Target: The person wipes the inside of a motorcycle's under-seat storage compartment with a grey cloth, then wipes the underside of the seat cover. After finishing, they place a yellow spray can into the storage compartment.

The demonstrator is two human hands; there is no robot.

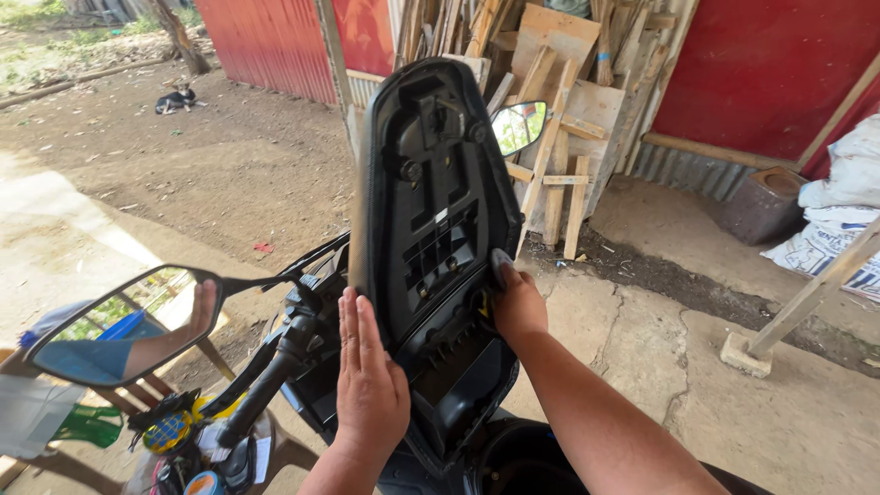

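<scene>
We see the raised black plastic scooter seat [431, 192], underside toward us, standing nearly upright over the open compartment. Left of the seat, the black-framed rear-view mirror [124, 325] juts out above the black handlebar grip [266, 385]. Our left hand [368, 385] lies flat and open against the seat's left edge. Our right hand [515, 302] curls around the seat's lower right edge, fingers hidden behind it.

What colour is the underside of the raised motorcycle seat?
Black, seen in the head view: seat underside.
</scene>
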